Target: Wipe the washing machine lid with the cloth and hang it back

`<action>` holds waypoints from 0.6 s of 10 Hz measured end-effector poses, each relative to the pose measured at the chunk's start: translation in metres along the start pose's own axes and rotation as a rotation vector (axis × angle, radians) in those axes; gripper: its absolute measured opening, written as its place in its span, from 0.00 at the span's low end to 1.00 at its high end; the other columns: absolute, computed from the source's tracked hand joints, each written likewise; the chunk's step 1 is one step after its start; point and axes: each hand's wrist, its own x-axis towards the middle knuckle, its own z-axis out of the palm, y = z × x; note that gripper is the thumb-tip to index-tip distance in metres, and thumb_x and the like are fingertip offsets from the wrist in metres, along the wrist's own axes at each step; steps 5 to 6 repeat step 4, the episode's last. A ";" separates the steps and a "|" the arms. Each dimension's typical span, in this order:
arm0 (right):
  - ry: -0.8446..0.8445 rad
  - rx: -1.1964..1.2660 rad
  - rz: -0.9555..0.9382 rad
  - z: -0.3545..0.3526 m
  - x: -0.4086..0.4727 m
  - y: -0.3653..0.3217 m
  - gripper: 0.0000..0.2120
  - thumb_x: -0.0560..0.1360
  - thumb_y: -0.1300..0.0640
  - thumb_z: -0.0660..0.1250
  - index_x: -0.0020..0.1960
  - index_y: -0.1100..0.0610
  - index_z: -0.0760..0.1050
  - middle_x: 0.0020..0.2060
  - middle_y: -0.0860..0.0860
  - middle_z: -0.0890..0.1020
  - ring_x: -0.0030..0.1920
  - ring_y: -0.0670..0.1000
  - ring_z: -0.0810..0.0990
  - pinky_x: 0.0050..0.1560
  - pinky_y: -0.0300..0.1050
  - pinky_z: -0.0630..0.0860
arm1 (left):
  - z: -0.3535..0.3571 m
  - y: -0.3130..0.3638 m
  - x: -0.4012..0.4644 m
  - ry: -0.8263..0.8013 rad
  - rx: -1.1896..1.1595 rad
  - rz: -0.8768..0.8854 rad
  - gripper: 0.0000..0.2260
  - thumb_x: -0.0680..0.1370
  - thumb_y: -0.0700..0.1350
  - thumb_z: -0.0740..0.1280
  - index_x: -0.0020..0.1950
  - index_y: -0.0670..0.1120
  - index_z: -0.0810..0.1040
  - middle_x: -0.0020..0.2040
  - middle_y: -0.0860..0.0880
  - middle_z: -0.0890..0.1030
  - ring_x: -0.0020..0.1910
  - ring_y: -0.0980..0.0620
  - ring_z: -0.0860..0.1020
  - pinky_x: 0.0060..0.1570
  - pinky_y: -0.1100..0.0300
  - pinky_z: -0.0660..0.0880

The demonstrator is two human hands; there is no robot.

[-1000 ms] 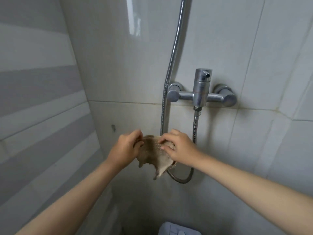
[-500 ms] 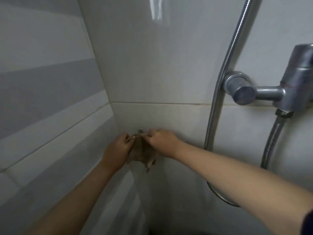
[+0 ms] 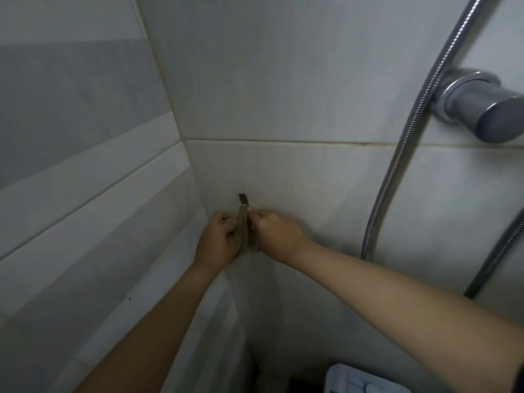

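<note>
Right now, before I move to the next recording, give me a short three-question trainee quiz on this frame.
1. True or false: both hands hold the cloth.
2. What small dark thing sits on the wall just above the cloth?
A. a hook
B. a soap dish
C. a switch
3. Fill in: the metal shower hose runs down the wall to the ____ of the hands.

Key:
1. True. The left hand and right hand pinch it between them.
2. A.
3. right.
</note>
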 end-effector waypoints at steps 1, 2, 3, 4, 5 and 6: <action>-0.027 0.055 0.016 0.001 -0.012 0.001 0.31 0.76 0.62 0.59 0.76 0.58 0.53 0.64 0.61 0.71 0.60 0.64 0.76 0.54 0.54 0.75 | 0.002 -0.004 0.001 -0.022 -0.057 -0.060 0.14 0.74 0.47 0.65 0.47 0.38 0.84 0.48 0.37 0.80 0.51 0.39 0.77 0.49 0.68 0.67; -0.027 0.063 0.046 0.003 -0.022 0.004 0.26 0.75 0.60 0.61 0.72 0.58 0.61 0.60 0.62 0.70 0.56 0.65 0.77 0.51 0.54 0.76 | -0.007 0.002 -0.002 -0.095 0.063 -0.143 0.28 0.67 0.58 0.55 0.56 0.43 0.82 0.61 0.34 0.75 0.64 0.37 0.69 0.61 0.51 0.70; 0.024 0.027 0.048 -0.008 -0.040 0.003 0.23 0.75 0.57 0.61 0.70 0.58 0.64 0.59 0.62 0.70 0.55 0.65 0.76 0.50 0.53 0.76 | -0.017 0.019 -0.010 -0.144 0.171 -0.210 0.34 0.62 0.62 0.52 0.63 0.50 0.76 0.70 0.38 0.68 0.72 0.38 0.62 0.66 0.41 0.64; 0.062 0.057 0.089 -0.016 -0.060 0.007 0.24 0.76 0.55 0.60 0.70 0.58 0.62 0.60 0.62 0.70 0.58 0.64 0.74 0.52 0.54 0.75 | -0.020 0.032 -0.018 -0.157 0.193 -0.265 0.29 0.65 0.60 0.57 0.65 0.52 0.73 0.73 0.39 0.64 0.73 0.37 0.59 0.67 0.37 0.61; 0.062 0.057 0.089 -0.016 -0.060 0.007 0.24 0.76 0.55 0.60 0.70 0.58 0.62 0.60 0.62 0.70 0.58 0.64 0.74 0.52 0.54 0.75 | -0.020 0.032 -0.018 -0.157 0.193 -0.265 0.29 0.65 0.60 0.57 0.65 0.52 0.73 0.73 0.39 0.64 0.73 0.37 0.59 0.67 0.37 0.61; 0.062 0.057 0.089 -0.016 -0.060 0.007 0.24 0.76 0.55 0.60 0.70 0.58 0.62 0.60 0.62 0.70 0.58 0.64 0.74 0.52 0.54 0.75 | -0.020 0.032 -0.018 -0.157 0.193 -0.265 0.29 0.65 0.60 0.57 0.65 0.52 0.73 0.73 0.39 0.64 0.73 0.37 0.59 0.67 0.37 0.61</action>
